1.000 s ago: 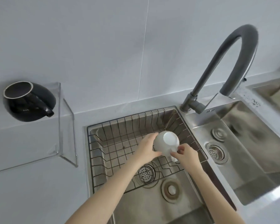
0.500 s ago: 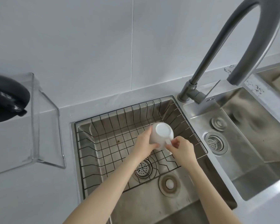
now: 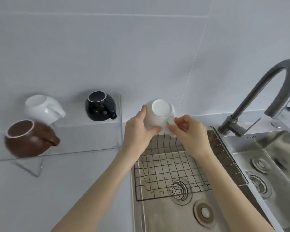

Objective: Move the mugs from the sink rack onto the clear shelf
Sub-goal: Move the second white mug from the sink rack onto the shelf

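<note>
A white mug is held upside down, base toward me, above the far edge of the wire sink rack. My left hand grips its body from the left. My right hand pinches its handle on the right. On the clear shelf at the left stand three upturned mugs: a black mug, a white mug and a brown mug. The rack holds nothing that I can see.
The rack sits in the left basin of a steel sink. A tall grey faucet arches over the divider to the right basin. Grey countertop lies under the shelf, white tiled wall behind.
Both hands have lifted the white mug out of the rack and carried it up and left. The view has swung left, showing more of the shelf and its mugs.
</note>
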Action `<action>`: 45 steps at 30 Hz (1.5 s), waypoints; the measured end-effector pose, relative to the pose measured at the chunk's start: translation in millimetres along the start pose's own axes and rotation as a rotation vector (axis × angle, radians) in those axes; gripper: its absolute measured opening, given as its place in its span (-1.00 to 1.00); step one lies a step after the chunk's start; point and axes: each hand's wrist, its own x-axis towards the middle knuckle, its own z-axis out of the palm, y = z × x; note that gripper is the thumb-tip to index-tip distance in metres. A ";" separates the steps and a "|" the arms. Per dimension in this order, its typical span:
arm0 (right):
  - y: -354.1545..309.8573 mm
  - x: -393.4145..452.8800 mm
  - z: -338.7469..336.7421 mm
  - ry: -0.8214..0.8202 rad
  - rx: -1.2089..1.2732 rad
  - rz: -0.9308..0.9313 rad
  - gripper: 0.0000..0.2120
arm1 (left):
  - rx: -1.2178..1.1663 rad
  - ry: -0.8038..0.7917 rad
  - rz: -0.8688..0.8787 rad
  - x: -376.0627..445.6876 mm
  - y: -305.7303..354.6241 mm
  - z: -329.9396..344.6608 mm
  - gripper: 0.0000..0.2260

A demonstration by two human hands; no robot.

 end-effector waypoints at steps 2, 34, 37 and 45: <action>-28.4 -4.5 21.5 -0.052 0.033 -0.057 -0.89 | -0.006 0.083 -0.021 -6.4 -5.2 -36.6 -0.26; -56.3 -9.7 154.3 -0.383 -0.004 -0.127 -0.90 | 0.085 0.172 -0.274 -35.2 -94.5 -135.3 -0.43; -56.2 -6.2 151.2 -0.428 -0.027 -0.172 -0.90 | 0.070 0.175 -0.249 -32.7 -92.3 -138.9 -0.40; -57.2 14.9 133.7 -0.618 -0.011 -0.167 -0.94 | 0.050 0.249 -0.155 -40.7 -102.1 -123.4 -0.41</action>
